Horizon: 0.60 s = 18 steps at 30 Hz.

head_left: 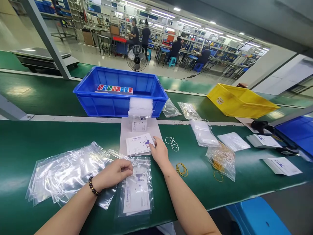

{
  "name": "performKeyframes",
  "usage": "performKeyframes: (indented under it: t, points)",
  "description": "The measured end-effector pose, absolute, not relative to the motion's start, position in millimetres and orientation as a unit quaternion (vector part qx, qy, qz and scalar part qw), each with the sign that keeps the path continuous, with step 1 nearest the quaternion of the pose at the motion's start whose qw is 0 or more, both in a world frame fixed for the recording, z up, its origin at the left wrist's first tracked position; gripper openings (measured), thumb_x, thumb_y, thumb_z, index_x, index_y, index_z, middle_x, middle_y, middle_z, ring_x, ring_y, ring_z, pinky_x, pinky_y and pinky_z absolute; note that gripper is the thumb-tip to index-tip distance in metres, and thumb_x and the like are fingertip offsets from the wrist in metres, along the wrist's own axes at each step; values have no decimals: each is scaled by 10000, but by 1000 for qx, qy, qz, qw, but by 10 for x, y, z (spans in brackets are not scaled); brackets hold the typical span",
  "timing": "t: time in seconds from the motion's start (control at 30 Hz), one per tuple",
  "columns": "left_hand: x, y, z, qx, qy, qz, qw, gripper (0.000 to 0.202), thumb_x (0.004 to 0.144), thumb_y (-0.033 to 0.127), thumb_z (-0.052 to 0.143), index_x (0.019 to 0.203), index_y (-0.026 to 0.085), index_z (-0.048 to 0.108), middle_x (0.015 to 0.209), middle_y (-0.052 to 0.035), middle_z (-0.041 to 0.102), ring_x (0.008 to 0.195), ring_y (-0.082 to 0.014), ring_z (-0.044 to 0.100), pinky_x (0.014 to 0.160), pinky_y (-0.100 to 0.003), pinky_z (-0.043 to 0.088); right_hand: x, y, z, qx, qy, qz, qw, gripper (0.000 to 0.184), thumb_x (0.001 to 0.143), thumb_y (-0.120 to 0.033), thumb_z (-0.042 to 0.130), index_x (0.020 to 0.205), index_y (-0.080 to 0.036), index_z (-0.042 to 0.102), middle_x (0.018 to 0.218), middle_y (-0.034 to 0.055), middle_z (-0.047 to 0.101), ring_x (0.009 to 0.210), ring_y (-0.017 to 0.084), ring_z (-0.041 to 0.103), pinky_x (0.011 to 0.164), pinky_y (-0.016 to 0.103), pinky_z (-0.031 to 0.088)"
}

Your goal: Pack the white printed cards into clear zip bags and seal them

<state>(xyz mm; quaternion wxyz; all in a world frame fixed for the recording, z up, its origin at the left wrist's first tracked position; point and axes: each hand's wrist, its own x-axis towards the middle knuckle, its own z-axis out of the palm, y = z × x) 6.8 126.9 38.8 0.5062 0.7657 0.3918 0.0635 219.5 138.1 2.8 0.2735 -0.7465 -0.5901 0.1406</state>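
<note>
My left hand [116, 174], a beaded bracelet at its wrist, is closed with fingers curled over the upper left of a clear zip-lock bag [151, 192]. What its fingertips hold, if anything, is hidden. Inside that bag lie white printed booklets [137, 195]. Further up, my right hand [159, 150] has thumb and fingers closed at the right edge of a small stack of white booklets [138, 144], which rests on a pale sheet [124, 130]. Left of my left hand, several clear zip-lock bags [70, 173] lie fanned out in an overlapping pile.
A blue bin [117, 106] stands beyond the sheet, a stack of small clear bags [140, 107] before it. White rings [172, 143] and yellow rubber bands [182, 169] lie to the right, with more booklets [282, 165]. A yellow bin [239, 101] stands back right; people work behind.
</note>
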Motion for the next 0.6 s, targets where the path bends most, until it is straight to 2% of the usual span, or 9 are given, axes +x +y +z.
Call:
performKeyframes:
  t: [0.13,0.23,0.3,0.37,0.47,0.53,0.6]
  points:
    - [93,1259,356,763,386,81,512,197,749,290,460,647,160,567,678,-4,565,644,-140,501,608,-230,376,2197,1371,48,-729,-520,183,406,382,736,-188,456,1111,-134,502,778,43,550,745,180,536,751,342,444]
    - [108,1254,343,758,375,96,525,214,757,304,459,643,162,572,700,-9,579,663,-143,512,626,-232,390,2190,1352,84,-665,-437,284,535,320,747,-256,448,1044,-156,510,776,21,511,603,132,536,601,294,486]
    - [103,1261,337,745,379,113,537,223,756,320,466,643,162,575,709,-13,584,668,-146,516,626,-234,398,2190,1335,121,-613,-402,357,579,276,722,-302,492,956,-164,537,750,4,495,528,105,523,511,264,482]
    - [85,1275,331,721,395,135,553,229,750,340,481,650,161,582,720,-19,593,679,-153,523,622,-238,405,2196,1312,160,-581,-406,405,578,237,684,-318,547,866,-167,563,699,-14,494,478,88,500,456,241,459]
    - [58,1294,320,689,411,162,574,240,739,365,508,648,161,596,710,-22,601,682,-159,531,611,-239,411,2198,1265,217,-568,-442,446,532,189,679,-317,572,801,-173,591,653,-22,518,448,70,459,421,216,413]
    - [56,1295,314,684,411,173,578,247,734,372,523,627,163,598,682,-17,596,661,-154,528,602,-235,411,2175,1227,248,-556,-479,472,489,155,695,-305,570,774,-179,616,683,-11,535,495,77,467,442,213,409]
    - [67,1286,308,681,409,183,578,254,733,383,530,623,167,603,688,-20,601,658,-154,531,599,-235,415,2128,1186,269,-525,-540,496,432,116,686,-281,599,729,-184,644,733,1,534,600,94,499,528,224,433]
